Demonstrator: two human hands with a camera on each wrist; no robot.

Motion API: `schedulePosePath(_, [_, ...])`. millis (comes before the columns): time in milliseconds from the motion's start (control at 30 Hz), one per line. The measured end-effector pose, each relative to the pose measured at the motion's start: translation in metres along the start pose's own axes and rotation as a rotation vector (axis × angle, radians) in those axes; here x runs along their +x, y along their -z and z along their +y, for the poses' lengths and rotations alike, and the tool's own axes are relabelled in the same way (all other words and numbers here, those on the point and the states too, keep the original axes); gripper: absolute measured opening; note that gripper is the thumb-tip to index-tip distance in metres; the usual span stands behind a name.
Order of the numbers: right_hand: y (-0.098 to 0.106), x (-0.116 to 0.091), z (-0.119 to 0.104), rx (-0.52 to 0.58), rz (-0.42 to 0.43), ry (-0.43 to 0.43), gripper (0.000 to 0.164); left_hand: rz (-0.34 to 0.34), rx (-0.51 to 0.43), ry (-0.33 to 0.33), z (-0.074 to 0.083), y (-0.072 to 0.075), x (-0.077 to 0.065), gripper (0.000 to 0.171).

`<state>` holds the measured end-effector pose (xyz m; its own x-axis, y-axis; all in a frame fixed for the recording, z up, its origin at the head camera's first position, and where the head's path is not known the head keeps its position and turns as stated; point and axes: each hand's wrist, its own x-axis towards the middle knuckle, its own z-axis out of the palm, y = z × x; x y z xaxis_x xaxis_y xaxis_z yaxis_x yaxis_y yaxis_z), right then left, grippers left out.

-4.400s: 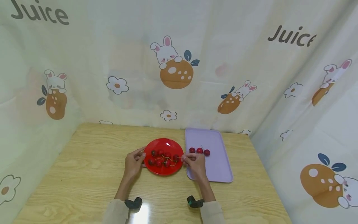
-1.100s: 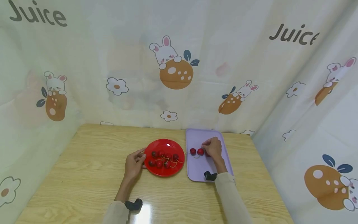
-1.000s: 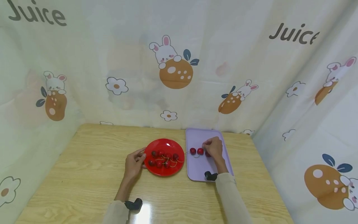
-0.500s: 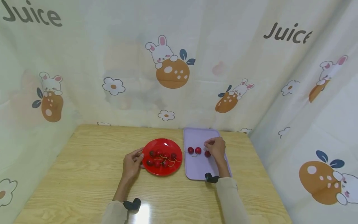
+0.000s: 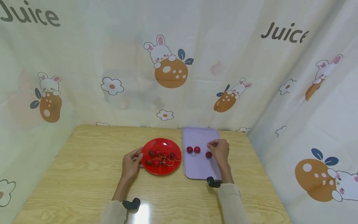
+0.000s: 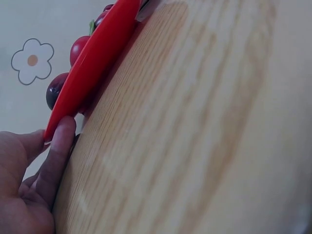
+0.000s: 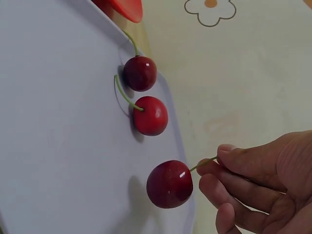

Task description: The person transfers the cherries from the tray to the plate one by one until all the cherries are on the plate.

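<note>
My right hand (image 5: 220, 150) pinches the green stem of a dark red cherry (image 7: 169, 184) between thumb and index finger, over the lilac tray (image 5: 197, 169). The cherry hangs at the stem's end, its shadow falling on the tray in the right wrist view. Two more cherries lie in the tray to its left: a bright red cherry (image 7: 150, 116) and a darker cherry (image 7: 140, 73). My left hand (image 5: 130, 165) grips the left rim of a red plate (image 5: 162, 143), thumb on top and fingers beneath. Several cherries (image 6: 79, 50) with stems lie on that plate.
Plate and tray stand side by side on a wooden table (image 5: 92, 168). A printed curtain (image 5: 128, 62) hangs behind the table and along both sides. Each wrist wears a black camera strap (image 5: 131, 204).
My right hand has gone from the plate's right rim to the tray and pinches a cherry's stem there. That cherry has shifted right, away from the other two. My left hand stays on the plate.
</note>
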<state>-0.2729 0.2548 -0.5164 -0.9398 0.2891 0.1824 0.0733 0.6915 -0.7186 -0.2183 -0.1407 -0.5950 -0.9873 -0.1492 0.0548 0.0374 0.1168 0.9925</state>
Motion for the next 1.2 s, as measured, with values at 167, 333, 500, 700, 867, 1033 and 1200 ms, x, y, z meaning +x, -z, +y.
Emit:
schedulePosePath(167, [0.003,-0.005,-0.001,0.007,0.02,0.012,0.007,0.0,-0.001,0.004,-0.001,0.001,0.0,0.038])
schedulePosePath(333, [0.005,-0.014,-0.005,0.022,0.019,0.006,0.007,-0.004,-0.004,0.0,-0.001,0.002,-0.001,0.038])
schedulePosePath(500, [0.006,-0.021,-0.008,0.05,0.006,0.002,0.008,-0.003,-0.006,0.003,-0.001,0.002,-0.001,0.039])
schedulePosePath(700, [0.002,-0.025,-0.008,0.101,0.021,-0.005,0.007,-0.004,-0.001,-0.005,-0.002,0.002,-0.001,0.038])
schedulePosePath(867, [-0.003,-0.028,-0.005,0.218,0.016,-0.023,0.005,-0.011,0.004,-0.008,-0.003,0.001,0.0,0.039])
schedulePosePath(1033, [-0.007,-0.031,-0.003,0.338,-0.019,-0.064,0.008,-0.013,0.002,-0.012,-0.004,0.001,0.001,0.039])
schedulePosePath(1200, [-0.012,-0.034,-0.005,0.436,-0.017,-0.108,0.013,-0.011,-0.005,-0.014,-0.003,0.001,0.001,0.039])
